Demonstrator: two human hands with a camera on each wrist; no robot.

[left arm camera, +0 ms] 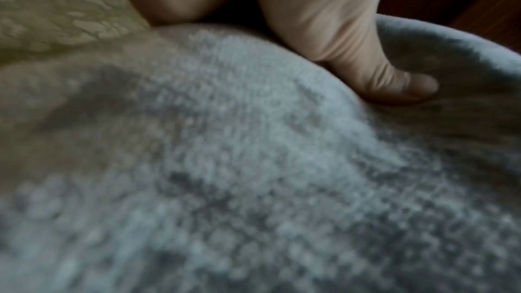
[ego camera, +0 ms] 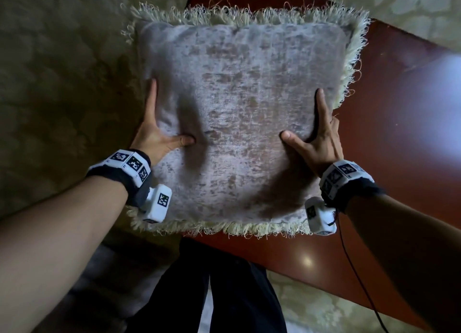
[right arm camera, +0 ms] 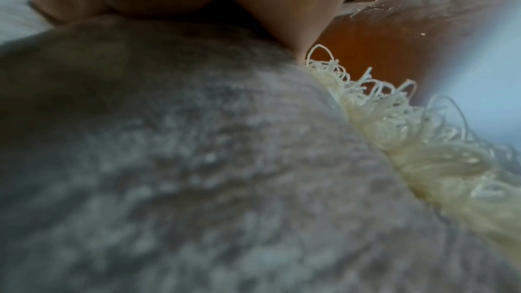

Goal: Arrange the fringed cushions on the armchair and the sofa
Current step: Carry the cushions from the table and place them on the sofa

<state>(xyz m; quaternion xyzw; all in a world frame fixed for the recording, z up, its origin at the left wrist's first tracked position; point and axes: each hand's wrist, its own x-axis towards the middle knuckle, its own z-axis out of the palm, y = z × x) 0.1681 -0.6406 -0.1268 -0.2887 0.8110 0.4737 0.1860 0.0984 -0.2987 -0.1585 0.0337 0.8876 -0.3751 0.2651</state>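
Both hands grip cushion (ego camera: 239, 123) (fringe (right arm camera: 394, 119) sharpest right-wrist)

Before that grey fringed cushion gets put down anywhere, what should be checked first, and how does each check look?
1. Left hand holds the grey velvety cushion with cream fringe: ok, thumb pressed into the fabric.
2. Right hand holds the opposite side: ok.
3. Cushion held level: ok.
4. Fringe free of the fingers: ok on the right, cannot tell on the left.
5. Armchair or sofa seat in view: cannot tell.
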